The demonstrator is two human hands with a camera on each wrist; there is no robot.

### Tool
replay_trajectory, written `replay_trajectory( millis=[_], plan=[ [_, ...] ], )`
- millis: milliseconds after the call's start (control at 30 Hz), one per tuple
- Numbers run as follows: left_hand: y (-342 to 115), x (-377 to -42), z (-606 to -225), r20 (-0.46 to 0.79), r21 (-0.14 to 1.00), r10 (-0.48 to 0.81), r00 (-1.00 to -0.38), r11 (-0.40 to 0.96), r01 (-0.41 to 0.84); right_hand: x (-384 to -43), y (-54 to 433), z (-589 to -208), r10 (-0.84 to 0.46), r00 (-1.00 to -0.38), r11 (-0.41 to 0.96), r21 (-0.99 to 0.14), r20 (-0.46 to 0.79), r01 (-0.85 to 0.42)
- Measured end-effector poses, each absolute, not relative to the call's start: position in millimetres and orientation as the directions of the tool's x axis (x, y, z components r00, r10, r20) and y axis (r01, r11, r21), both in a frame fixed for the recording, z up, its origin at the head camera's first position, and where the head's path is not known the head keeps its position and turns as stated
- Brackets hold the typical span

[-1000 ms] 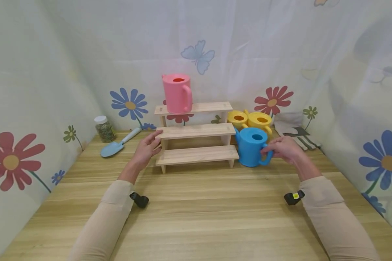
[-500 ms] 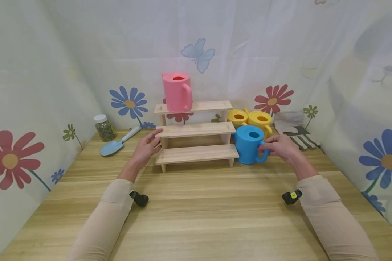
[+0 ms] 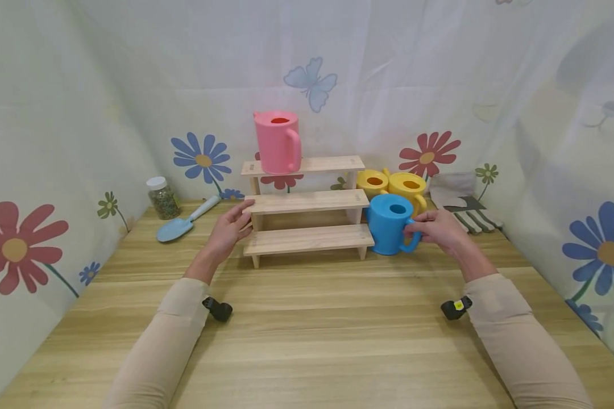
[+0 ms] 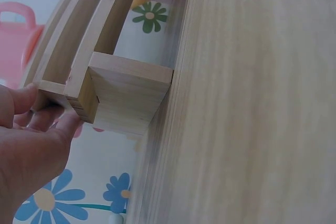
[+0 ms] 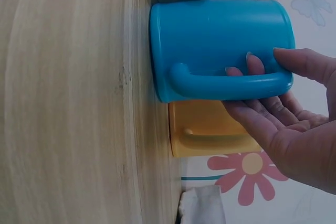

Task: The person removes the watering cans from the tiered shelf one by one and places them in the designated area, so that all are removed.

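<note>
A three-step wooden shelf (image 3: 307,241) stands at the middle of the table. At its left end my left hand (image 3: 228,230) grips the middle step, thumb on one side and fingers on the other, as the left wrist view shows. My right hand (image 3: 441,232) holds the handle of a blue watering can (image 3: 387,227), with fingertips through the handle and the thumb near its upper end in the right wrist view. The can is upright, close against the shelf's right end. On the top step sits a pink watering can (image 3: 276,145), handle to the right.
Two yellow watering cans, one on the left (image 3: 372,182) and one on the right (image 3: 406,184), stand behind the blue one. Striped gardening gloves (image 3: 465,204) lie at the back right. A lidded jar (image 3: 164,199) and a light blue trowel (image 3: 181,227) are at the back left.
My right hand has shifted the blue watering can a little leftward, closer to the shelf's right end. The left hand keeps its place on the shelf.
</note>
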State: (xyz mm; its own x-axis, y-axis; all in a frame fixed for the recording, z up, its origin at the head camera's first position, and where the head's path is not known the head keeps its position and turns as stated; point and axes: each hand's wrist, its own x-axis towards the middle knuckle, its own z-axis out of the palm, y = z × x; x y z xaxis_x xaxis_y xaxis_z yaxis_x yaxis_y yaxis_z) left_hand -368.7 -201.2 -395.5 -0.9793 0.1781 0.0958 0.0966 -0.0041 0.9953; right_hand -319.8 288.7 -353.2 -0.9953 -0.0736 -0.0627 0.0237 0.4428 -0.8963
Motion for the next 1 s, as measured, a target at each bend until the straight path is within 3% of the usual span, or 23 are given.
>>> replay_trajectory(
  millis=[400,767,1000],
  plan=[
    [-200.9,-368.0,-395.3,0.096,0.995,0.182,-0.979,0.004,0.098,-314.7,290.9,-342.7,-0.037,-0.996,0.519,-0.853,-0.077,0.047],
    [-201.1,-370.5,-393.2,0.101,0.995,0.175,-0.979,-0.001,0.102,-301.8,300.9,-320.5,0.101,-0.991,0.524,-0.851,0.091,-0.025],
    [-201.3,-368.8,-395.0,0.100,0.995,0.175,-0.980,0.005,0.102,-294.3,290.1,-314.2,0.099,-0.990,0.517,-0.855,0.101,-0.035]
  ],
)
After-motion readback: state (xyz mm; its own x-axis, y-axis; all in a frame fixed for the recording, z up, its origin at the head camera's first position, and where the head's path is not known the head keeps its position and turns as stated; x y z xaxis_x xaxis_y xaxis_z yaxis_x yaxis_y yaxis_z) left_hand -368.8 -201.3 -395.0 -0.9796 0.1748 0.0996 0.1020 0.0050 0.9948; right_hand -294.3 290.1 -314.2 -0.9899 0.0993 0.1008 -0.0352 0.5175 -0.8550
